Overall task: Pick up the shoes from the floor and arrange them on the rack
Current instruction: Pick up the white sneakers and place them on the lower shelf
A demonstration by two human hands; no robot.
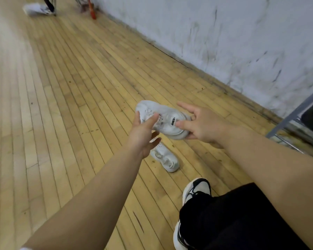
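A white sneaker (161, 116) is held up above the wooden floor, sole side toward the camera. My right hand (201, 126) grips its heel end with thumb and fingers. My left hand (143, 134) is at its toe end, fingers spread and touching the shoe. A second white sneaker (167, 159) lies on the floor just below my left hand. The metal rack (296, 112) shows at the right edge, only its grey frame and a lower bar visible.
My own black-and-white shoes (197, 190) and black trousers are at the bottom right. A scuffed white wall (224, 42) runs along the right. Far back, a white object (36, 9) and a red-handled item (92, 14) sit near the wall.
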